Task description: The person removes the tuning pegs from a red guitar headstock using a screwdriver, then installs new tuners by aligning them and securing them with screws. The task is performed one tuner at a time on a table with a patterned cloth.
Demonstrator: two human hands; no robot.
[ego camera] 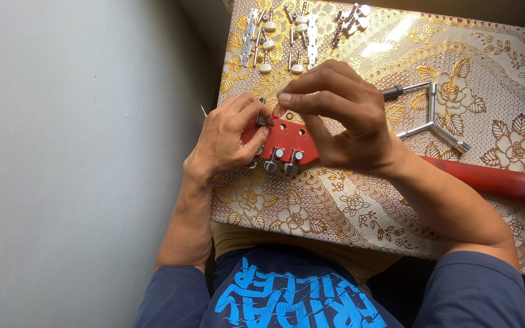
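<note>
The red guitar headstock (284, 143) lies flat near the table's (347, 206) left edge, its long axis running left to right, tip pointing left toward the wall and neck (493, 179) leading off right. The left hand (229, 140) clasps the tip, fingers pressed on a small metal tuner part (262, 118); the right hand (341, 118) arches over the middle, fingertips pinched together just above it. Open table lies right, around a three-armed wrench (431, 115); loose tuners (287, 36) lie far.
</note>
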